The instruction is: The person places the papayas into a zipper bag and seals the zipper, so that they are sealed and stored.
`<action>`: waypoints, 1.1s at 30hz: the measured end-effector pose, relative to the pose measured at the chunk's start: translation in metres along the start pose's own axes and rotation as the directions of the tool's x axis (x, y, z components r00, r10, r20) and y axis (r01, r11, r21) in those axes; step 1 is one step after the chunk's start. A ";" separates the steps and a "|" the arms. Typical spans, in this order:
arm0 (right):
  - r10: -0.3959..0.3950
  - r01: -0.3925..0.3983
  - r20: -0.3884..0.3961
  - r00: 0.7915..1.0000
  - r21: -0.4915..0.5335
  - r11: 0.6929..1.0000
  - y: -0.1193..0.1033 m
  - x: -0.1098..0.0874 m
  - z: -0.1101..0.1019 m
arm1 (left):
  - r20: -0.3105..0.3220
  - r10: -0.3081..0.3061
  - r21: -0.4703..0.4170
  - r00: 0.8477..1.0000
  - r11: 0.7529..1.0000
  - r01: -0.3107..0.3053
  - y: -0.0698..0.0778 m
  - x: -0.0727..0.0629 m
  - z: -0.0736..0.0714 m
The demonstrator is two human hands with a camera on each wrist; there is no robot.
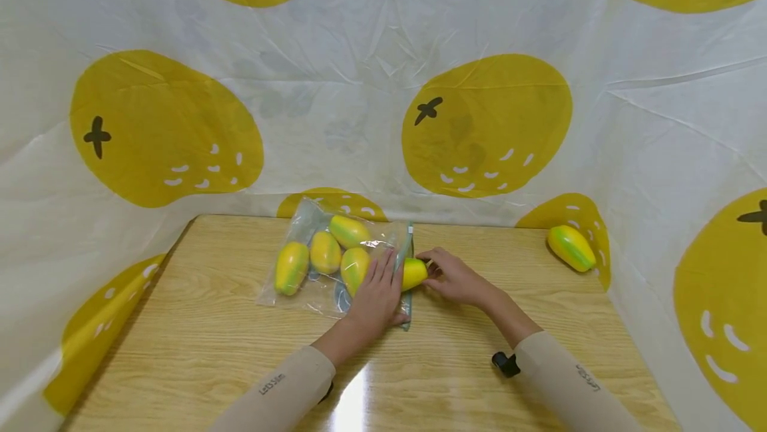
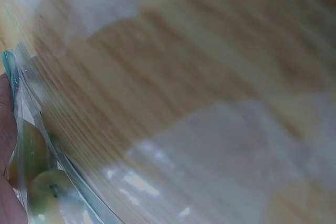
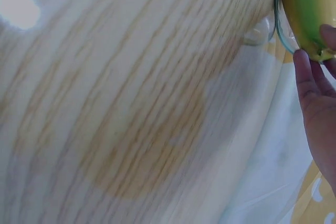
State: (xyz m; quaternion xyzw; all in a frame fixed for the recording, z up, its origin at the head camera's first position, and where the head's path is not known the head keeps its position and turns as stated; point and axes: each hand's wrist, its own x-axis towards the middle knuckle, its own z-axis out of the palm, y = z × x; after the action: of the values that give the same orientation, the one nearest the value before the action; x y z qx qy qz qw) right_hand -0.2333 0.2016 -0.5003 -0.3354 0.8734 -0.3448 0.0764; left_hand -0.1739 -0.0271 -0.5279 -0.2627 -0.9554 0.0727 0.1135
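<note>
A clear zip bag (image 1: pixel 323 292) lies on the table with several yellow-green toy papayas inside, one of them this papaya (image 1: pixel 291 268) at its far left. My left hand (image 1: pixel 374 295) holds the bag near its mouth, fingers laid over the plastic and thumb by the zip edge (image 1: pixel 408 315). At the mouth, another papaya (image 1: pixel 415 273) is partly inside, its outer end pinched by my right hand (image 1: pixel 452 277). In the right wrist view, the fingertips sit at the stem end of this papaya (image 3: pixel 307 9), beside the bag's greenish rim.
One more papaya (image 1: pixel 571 248) lies at the table's back right corner, near the curtain. A white curtain (image 1: pixel 359 132) printed with large yellow fruits surrounds the wooden table (image 1: pixel 204 339) at the back and sides.
</note>
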 end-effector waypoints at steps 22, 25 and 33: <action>0.089 -0.082 -0.047 0.995 0.138 0.987 -0.004 0.012 0.012 | -0.005 0.029 0.055 1.000 0.998 -0.029 0.000 -0.001 -0.002; 0.086 -0.076 -0.052 0.995 0.169 0.983 -0.005 0.012 0.015 | -0.018 0.026 0.058 1.000 0.998 -0.025 0.000 -0.001 -0.001; 0.064 -0.056 -0.045 0.997 0.171 0.984 -0.004 0.012 0.022 | -0.047 0.032 0.060 0.998 0.998 -0.029 0.000 -0.002 0.001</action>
State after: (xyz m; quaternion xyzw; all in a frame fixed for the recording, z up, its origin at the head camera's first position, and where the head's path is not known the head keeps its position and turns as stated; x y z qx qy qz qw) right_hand -0.2326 0.1802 -0.5131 -0.2925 0.8522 -0.4238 0.0931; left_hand -0.1729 -0.0282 -0.5288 -0.2754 -0.9457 0.0965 0.1430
